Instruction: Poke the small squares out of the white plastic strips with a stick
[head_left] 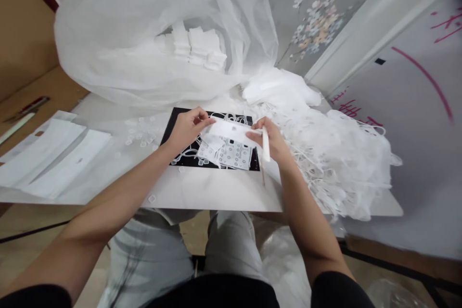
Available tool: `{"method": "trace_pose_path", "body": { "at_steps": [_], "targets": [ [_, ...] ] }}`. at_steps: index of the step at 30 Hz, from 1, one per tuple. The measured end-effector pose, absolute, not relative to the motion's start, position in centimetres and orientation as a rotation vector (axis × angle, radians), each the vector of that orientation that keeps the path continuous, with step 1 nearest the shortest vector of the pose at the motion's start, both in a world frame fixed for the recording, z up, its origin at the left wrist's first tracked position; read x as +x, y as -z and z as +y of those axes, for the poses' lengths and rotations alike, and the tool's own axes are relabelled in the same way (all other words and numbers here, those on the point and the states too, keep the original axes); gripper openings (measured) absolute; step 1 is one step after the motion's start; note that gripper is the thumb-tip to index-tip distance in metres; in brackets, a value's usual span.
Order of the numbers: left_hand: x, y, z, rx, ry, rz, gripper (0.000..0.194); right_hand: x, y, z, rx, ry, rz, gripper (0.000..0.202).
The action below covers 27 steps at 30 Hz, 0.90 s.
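Nearest to me runs the front edge of the counter, with one small square piece lying close to it; the band before the black mat gives my wrists some room. Over this mat, above a patterned sheet, I have the white strip stretched between my hands: my left hand pinches one end, and my right hand pinches the other, with a narrow pale piece by its fingers, which I cannot identify. The step seems to be handling this single strip, and I judge that the next move calls for light, even tension, because it looks thin and may crease. To the right, a tangled heap reaches near my forearm, so sideways room is small there; leftward it is wider, until the flat strips. Farther, a big translucent bag limits the reach.
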<state>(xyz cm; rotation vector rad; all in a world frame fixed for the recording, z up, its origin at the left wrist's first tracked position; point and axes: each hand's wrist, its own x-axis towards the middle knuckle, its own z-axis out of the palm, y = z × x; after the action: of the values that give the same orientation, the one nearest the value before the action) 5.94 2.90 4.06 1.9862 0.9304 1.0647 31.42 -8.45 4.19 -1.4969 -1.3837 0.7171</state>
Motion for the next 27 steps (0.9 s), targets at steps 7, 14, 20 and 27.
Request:
{"method": "trace_pose_path", "body": {
  "at_steps": [7,14,20,27],
  "targets": [
    [4.3,-2.3,7.0,2.118,-1.110,1.254,0.016,31.3,-1.5,-7.5,-1.593,-0.881,-1.526,0.038],
    [5.0,-2.6,5.4,2.375,-0.563,1.234,0.039,30.8,-1.8,-7.7,-1.613,-0.932,-1.477,0.036],
    [6.3,-2.1,3.4,2.467,-0.371,1.121,0.043,30.2,-2.7,-8.3,-1.567,-1.181,-1.255,0.046],
    [6.3,-3.3,3.7,2.146,-0.667,1.089,0.014,29.3,-4.0,-8.9,-1.369,-1.302,-1.113,0.047]
  ]
}}
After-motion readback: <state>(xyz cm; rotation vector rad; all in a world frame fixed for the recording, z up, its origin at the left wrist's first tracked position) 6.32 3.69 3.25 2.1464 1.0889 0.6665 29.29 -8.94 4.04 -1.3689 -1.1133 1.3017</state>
